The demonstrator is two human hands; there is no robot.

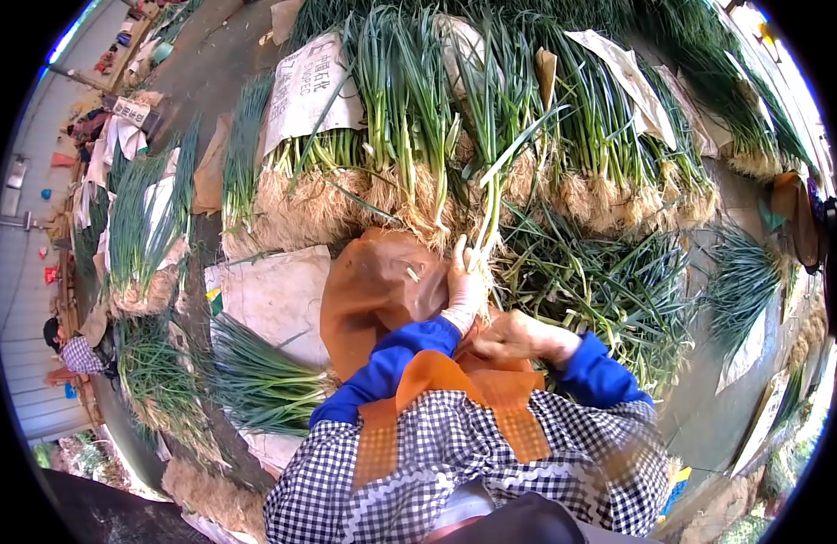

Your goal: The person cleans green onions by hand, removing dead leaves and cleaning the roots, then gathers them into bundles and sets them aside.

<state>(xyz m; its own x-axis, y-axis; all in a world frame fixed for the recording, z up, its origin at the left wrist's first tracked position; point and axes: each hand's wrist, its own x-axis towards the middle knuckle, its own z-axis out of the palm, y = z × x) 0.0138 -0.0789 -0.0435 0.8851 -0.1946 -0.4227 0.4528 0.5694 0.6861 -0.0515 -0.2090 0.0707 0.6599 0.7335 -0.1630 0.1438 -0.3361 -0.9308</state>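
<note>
My left hand (466, 286) is closed around the lower stems of a green onion (493, 204), whose leaves point up and away from me. Its pale roots hang down beside that hand. Just below and to the right, my right hand (516, 336) is closed near the root end; what its fingers grip, if anything, is hidden. Both hands are over a brown apron (368, 290) spread across my lap. Directly ahead lie bundles of green onions (400, 109) with straw-coloured roots towards me. A heap of stripped green leaves (599, 290) lies to the right of my hands.
To my left, a neat bundle of green onions (264, 372) rests by a whitish sack (278, 295). A printed sack (314, 91) covers part of the front row. More onions (745, 281) lie at the right. Another person (78, 354) is at the far left.
</note>
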